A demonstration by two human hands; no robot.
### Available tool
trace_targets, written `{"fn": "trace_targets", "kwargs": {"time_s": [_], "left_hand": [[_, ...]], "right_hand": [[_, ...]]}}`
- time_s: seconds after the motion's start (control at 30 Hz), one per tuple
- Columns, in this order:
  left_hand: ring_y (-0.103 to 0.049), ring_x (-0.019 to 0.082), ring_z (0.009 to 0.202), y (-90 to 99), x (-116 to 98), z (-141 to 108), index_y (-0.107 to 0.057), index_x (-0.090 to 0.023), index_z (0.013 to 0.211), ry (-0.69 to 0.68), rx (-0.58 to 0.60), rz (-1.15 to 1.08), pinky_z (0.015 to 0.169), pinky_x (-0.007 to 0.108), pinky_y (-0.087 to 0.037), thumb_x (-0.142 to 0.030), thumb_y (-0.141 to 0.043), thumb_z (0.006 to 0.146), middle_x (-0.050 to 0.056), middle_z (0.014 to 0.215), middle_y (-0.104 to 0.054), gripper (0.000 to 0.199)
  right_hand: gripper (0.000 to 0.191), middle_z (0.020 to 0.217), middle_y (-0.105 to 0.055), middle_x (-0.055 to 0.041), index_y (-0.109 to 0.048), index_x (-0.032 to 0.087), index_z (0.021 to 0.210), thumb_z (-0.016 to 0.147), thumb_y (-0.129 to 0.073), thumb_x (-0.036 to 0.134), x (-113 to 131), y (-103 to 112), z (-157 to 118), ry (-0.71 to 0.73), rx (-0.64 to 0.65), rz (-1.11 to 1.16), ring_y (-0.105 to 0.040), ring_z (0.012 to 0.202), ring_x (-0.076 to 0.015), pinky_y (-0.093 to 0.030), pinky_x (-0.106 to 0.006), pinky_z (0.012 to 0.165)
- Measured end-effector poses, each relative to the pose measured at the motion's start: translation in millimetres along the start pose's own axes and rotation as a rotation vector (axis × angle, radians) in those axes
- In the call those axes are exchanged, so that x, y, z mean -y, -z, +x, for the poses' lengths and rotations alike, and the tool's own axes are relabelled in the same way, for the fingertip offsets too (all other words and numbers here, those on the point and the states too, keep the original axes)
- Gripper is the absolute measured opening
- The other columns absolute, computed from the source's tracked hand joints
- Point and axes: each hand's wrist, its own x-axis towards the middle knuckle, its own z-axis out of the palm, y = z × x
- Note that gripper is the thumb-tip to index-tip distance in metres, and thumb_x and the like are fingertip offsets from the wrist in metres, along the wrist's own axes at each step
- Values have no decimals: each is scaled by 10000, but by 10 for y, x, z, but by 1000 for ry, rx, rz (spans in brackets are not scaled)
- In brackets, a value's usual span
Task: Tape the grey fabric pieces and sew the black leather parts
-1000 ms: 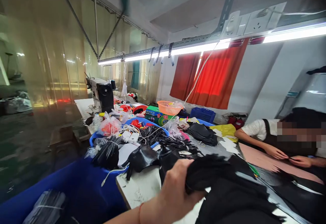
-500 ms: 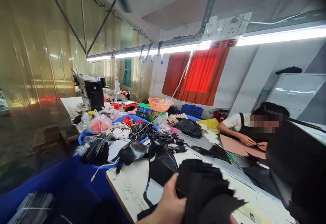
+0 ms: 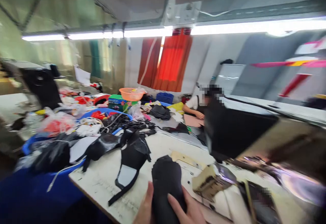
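Across the near foreground, a white worktop [image 3: 99,183] is laid out at a slant, its left corner bordered by blue. To the right, its far part is overhung by a dark panel [image 3: 236,128]. On the worktop's left half, a sprawl of joined black pieces [image 3: 134,149] is seen lying loose, with one narrow strip trailed toward the near edge.

At the bottom centre, above the worktop, a black stack [image 3: 165,173] is held roughly upright, its rounded top left free. Fine steps are shown along its upper left edge, so several thin layers are suggested. It is gripped between two hands: the left side is pressed by the left hand [image 3: 145,202], whose fingers are mostly hidden, and the right side is clasped by the right hand [image 3: 191,207], its thumb [image 3: 175,206] laid across the face.

Little weight is to be expected. Each layer is judged soft and bendable, though some stiffness is probably lent by the bundle. Breakage is hardly to be feared; slipping between layers is the likelier trouble. A hold is best taken low on both long edges, with the face pinned by a thumb.
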Motion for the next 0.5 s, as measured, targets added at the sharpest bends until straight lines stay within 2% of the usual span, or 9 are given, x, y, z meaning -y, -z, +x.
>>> {"fn": "trace_targets", "kwargs": {"time_s": [0.07,0.17,0.27,0.33,0.43,0.5], "left_hand": [[-598,350,1128,7,7,-47,-646,-171,1129,-5,-21,103,1028,447,-426,-639,-786,606,145,1108,-699,717],[-626,363,1061,66,-14,-68,-628,-160,1119,35,-26,198,966,453,-469,-540,-881,515,159,1083,-705,758],[-627,370,1053,102,-78,-100,-639,-153,1133,138,96,133,955,468,-473,-545,-880,506,156,1074,-704,777],[-613,380,1075,95,-123,-137,-635,-153,1171,194,222,96,964,482,-461,-540,-876,512,152,1090,-691,801],[-592,385,1100,66,-135,-171,-596,-143,1233,229,381,75,975,497,-437,-529,-848,572,156,1115,-665,806],[-579,380,1111,64,-96,-159,-570,-137,1260,214,436,100,984,491,-422,-520,-833,610,156,1122,-649,798]], "right_hand": [[491,1102,-733,-162,-669,105,1099,810,-555,484,69,-6,-88,75,60,3,-677,1049,-292,-515,-336,922],[435,1194,-691,-134,-639,152,1198,873,-486,397,119,114,-162,91,174,2,-630,1128,-265,-482,-333,967],[357,1215,-666,-87,-678,216,1147,854,-474,240,169,382,-160,118,363,15,-585,1178,-261,-466,-346,980],[347,1086,-661,-55,-716,233,993,793,-456,121,210,537,-122,226,452,9,-615,1052,-218,-494,-297,887],[287,928,-569,-46,-700,221,866,740,-490,72,228,599,-76,394,439,-30,-593,816,-167,-493,-236,682],[262,915,-547,-57,-685,220,939,768,-525,104,180,540,-86,458,386,-72,-577,792,-177,-500,-267,705]]}}
